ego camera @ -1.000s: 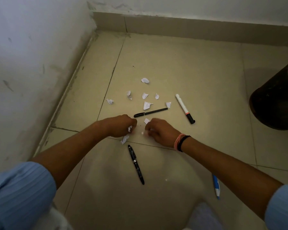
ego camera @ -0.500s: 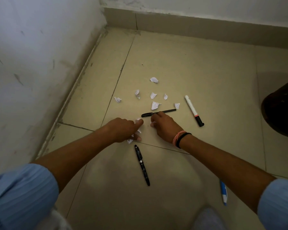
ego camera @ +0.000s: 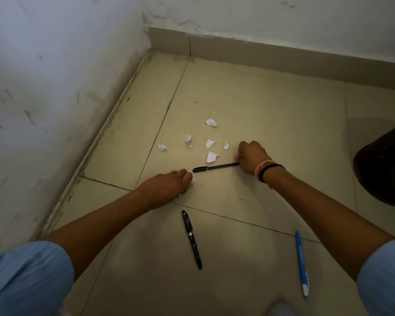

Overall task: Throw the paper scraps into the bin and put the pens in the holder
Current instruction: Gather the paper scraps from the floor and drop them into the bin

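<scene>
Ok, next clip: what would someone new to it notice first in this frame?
Probably the white paper scraps scattered mid-floor near the wall corner, with the right hand at their right edge and the left hand closed on a scrap just below them. Next, the pens on the tile: a slim black pen between the hands, a black pen nearer, a blue pen lower right.

Dim corner: scuffed white walls point(ego camera: 43, 76), beige floor tiles point(ego camera: 271, 115).

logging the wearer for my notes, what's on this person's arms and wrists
Both arms are bare from above the elbow down. Each has a light blue sleeve with fine ribbing, pushed up. The right hand has two bands at its wrist, a pink band and a black band. The left hand has a bare wrist.
</scene>
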`<action>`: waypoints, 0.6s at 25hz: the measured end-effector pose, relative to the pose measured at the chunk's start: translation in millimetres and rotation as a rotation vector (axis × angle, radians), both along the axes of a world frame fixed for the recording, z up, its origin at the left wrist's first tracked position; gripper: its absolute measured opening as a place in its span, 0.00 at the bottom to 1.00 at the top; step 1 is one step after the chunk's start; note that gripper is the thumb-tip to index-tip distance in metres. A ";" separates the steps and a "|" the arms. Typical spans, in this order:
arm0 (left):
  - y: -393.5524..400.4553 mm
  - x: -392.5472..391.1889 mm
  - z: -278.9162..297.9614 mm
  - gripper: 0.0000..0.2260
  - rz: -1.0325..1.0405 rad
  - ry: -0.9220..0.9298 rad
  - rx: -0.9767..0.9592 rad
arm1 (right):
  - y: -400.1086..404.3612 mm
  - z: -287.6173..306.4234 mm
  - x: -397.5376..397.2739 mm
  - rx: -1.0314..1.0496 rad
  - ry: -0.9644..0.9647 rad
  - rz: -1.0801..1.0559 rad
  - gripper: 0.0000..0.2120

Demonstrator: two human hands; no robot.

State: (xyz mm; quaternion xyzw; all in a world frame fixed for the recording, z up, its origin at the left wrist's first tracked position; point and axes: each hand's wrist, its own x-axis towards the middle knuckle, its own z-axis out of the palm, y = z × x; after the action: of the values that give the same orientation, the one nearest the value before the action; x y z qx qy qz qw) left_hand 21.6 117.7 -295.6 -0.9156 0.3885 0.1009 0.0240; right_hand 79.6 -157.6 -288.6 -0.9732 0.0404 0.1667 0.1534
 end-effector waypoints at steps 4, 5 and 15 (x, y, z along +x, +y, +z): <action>5.7 4.4 -3.7 0.14 0.002 -0.158 -0.088 | 6.3 -0.8 3.1 -0.031 0.041 0.020 0.12; 7.2 3.9 -6.5 0.17 0.022 -0.164 -0.083 | 6.4 -1.0 4.0 0.003 0.044 -0.008 0.11; -9.5 -1.8 -17.5 0.13 0.066 -0.057 -0.215 | 19.1 14.7 7.5 0.379 -0.044 -0.026 0.14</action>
State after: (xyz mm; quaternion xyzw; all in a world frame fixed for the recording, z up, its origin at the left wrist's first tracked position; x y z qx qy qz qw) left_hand 19.7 108.2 -313.1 -0.9276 0.3660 0.0332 -0.0666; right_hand 87.1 -138.4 -273.9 -0.9296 0.0177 0.1482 0.3369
